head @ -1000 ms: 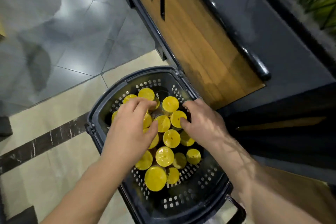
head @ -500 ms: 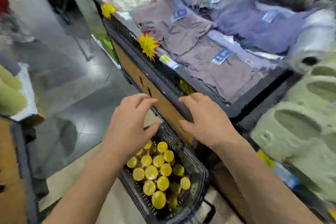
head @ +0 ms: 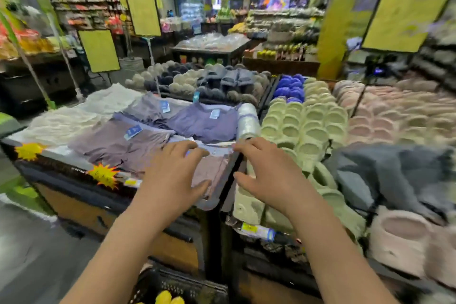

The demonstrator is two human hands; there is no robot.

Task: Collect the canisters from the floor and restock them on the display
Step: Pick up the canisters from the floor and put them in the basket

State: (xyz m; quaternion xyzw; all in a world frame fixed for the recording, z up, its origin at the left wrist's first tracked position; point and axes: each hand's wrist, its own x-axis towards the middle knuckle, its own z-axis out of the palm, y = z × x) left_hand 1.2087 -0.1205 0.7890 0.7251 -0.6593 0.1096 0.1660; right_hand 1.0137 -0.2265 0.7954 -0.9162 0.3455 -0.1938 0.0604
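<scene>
My left hand (head: 172, 175) and my right hand (head: 269, 175) are raised side by side at display height, fingers spread and curved, nothing in either. At the bottom edge sits the dark plastic basket (head: 187, 286) on the floor, with two yellow canister lids (head: 164, 298) just showing. Both hands are well above the basket, in front of the corner of the display table (head: 217, 195) of folded purple garments. The other canisters are out of view.
The garment table has a wooden front panel (head: 81, 212) and yellow star price tags (head: 104, 175). To the right stands a table of pale green slippers (head: 303, 128) and pink ones (head: 399, 237). A roll of clear bags (head: 248, 121) lies between them. Grey floor aisle (head: 27, 249) on the left.
My view has swung up from the basket of canisters to the displays. Both hands have lifted out of the basket and come up empty to table height.
</scene>
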